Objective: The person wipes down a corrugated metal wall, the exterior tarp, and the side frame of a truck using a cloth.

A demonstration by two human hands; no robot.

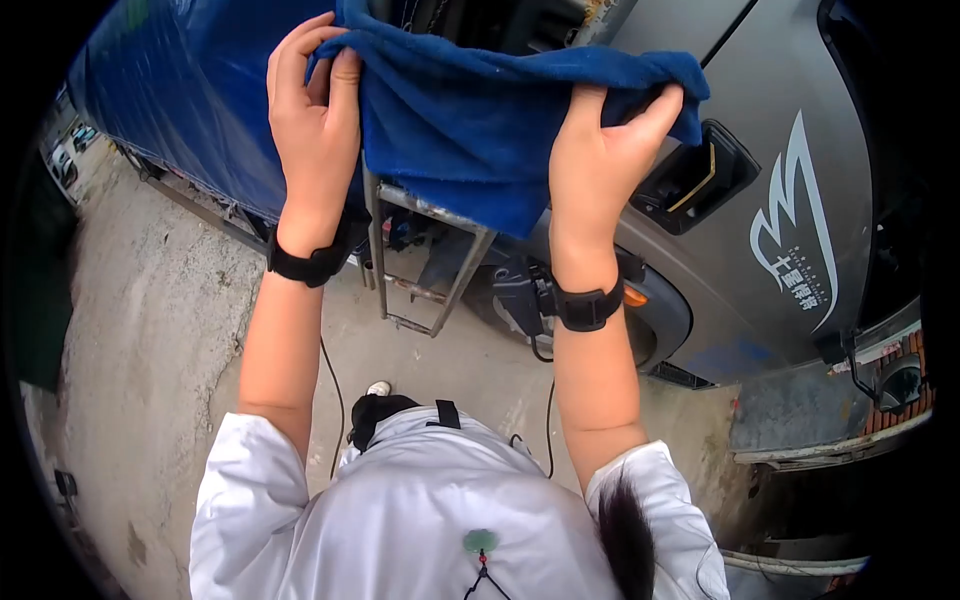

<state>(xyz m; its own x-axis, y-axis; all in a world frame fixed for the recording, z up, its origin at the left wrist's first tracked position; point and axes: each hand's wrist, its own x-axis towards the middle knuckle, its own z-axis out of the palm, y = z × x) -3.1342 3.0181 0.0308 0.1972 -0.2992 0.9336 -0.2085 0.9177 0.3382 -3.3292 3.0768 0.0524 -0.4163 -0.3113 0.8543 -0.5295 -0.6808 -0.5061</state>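
A blue towel (470, 120) is stretched between my two hands at the top of the head view. My left hand (315, 120) pinches its left corner, thumb against fingers. On the other side, my right hand (605, 150) grips the towel's right end, with the fingertips hidden behind the cloth. The towel hangs down in front of a metal frame with rungs (425, 290), covering its upper part. Black straps with devices sit around both wrists.
A grey truck cab (760, 260) with a black door handle (700, 180) stands close on the right. A blue tarpaulin (190, 90) covers a load at upper left. Concrete ground (170, 330) lies below, and dark cables hang beside my body.
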